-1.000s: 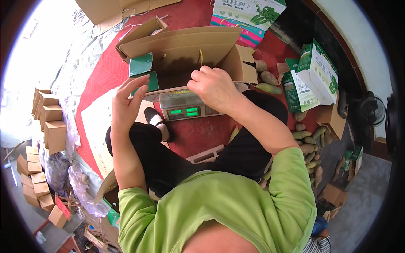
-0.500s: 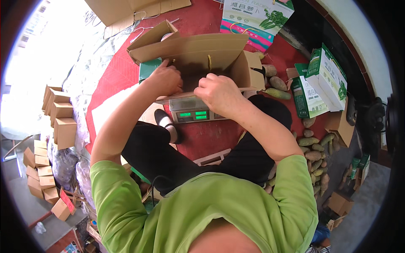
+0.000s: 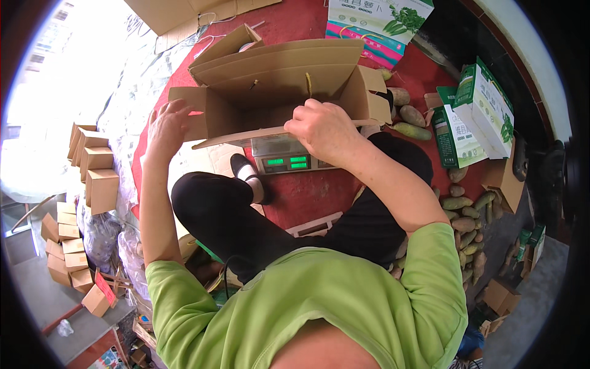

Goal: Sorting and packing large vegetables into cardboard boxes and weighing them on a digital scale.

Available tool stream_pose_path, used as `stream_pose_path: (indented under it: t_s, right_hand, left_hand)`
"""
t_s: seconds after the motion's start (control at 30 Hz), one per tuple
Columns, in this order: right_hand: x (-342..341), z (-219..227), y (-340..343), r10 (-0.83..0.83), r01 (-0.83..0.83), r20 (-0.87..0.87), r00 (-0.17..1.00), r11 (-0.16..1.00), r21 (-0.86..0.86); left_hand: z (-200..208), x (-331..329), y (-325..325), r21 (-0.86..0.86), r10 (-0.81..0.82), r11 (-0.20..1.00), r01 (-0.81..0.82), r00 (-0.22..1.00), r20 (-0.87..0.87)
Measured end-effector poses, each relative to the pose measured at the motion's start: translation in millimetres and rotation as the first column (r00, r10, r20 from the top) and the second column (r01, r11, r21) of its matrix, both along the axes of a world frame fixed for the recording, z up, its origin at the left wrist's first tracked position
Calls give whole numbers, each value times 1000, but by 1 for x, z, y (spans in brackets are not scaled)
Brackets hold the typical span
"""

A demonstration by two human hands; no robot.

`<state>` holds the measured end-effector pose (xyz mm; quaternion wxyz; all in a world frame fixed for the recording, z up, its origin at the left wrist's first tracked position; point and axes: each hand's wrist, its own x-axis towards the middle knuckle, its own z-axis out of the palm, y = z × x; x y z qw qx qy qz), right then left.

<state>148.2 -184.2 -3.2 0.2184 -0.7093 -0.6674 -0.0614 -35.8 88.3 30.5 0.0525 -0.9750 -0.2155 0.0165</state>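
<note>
An open brown cardboard box (image 3: 246, 86) stands in front of me, its flaps folded outward and a yellow cord on its far inner wall. It rests on a digital scale (image 3: 289, 163) with green lit displays. My right hand (image 3: 324, 130) is closed on the box's near flap, fingers curled over its upper edge. My left hand (image 3: 167, 128) is at the box's left flap, fingers apart and slightly bent, with nothing visible in it. The inside of the box is partly hidden by the near flap and my right hand.
Green and brown radishes (image 3: 467, 230) lie heaped at my right. White-and-green printed cartons (image 3: 485, 111) lean at the far right, and another printed carton (image 3: 375, 18) stands beyond the box. Small brown boxes (image 3: 101, 190) are stacked at the left. Red cloth (image 3: 301, 200) covers the floor.
My left hand has left the box's inside left corner and moved left to the outer side flap, which now spreads outward. My right hand stays on the near flap.
</note>
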Motion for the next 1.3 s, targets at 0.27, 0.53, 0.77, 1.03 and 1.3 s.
stream_pose_path:
  t_s: [0.27, 0.53, 0.77, 1.03, 1.3]
  right_hand:
    - [6, -1, -4, -64, 64, -51, 997, 998, 3]
    - [6, 0, -9, -59, 60, -46, 997, 998, 8]
    - [8, 7, -16, -69, 67, -47, 996, 997, -46]
    - [8, 15, -20, -40, 21, -109, 993, 985, -173]
    - [31, 50, -35, -1, 37, -370, 929, 995, 89]
  left_hand:
    - [-19, 9, 5, -56, 93, 994, -92, 995, 22]
    - [-36, 8, 8, -493, 307, 841, -223, 947, 96]
    - [-47, 17, 4, -682, 249, 722, -119, 964, 95]
    - [-42, 15, -10, -662, 228, 735, -146, 973, 39]
    - [-33, 20, -17, -522, 138, 842, -140, 989, -43]
